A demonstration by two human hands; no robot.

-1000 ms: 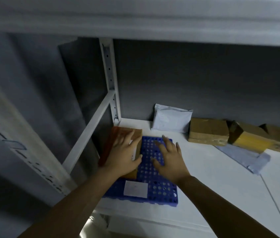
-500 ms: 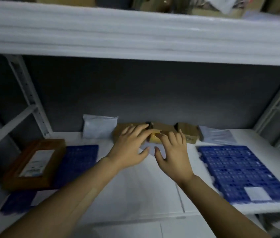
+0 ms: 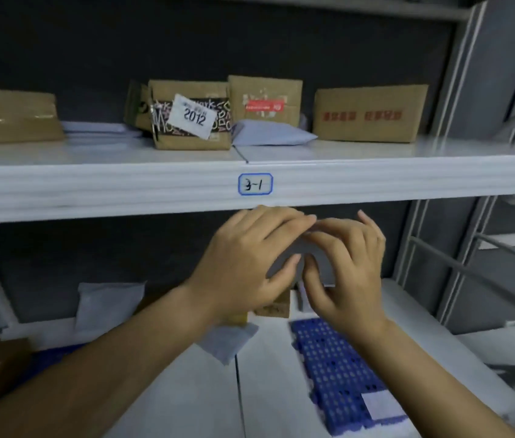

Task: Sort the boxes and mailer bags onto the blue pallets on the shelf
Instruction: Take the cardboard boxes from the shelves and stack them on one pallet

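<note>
Light is dim and bluish; the back wall is nearly black. The shelf front catches most light. Motion blur smears the pallet at 5 o'clock and the edge at 3 to 4 o'clock. Uprights at 2 o'clock bow from lens distortion.

Left hand, right hand — fingertips close together.

A small white sticker with a blue rounded outline, stuck on the front edge of the white metal shelf, reads "3-1"; a tilted white paper slip on the brown cardboard box with black patterned tape reads "2012"; the red print on the plain brown carton is too blurred to read
</note>
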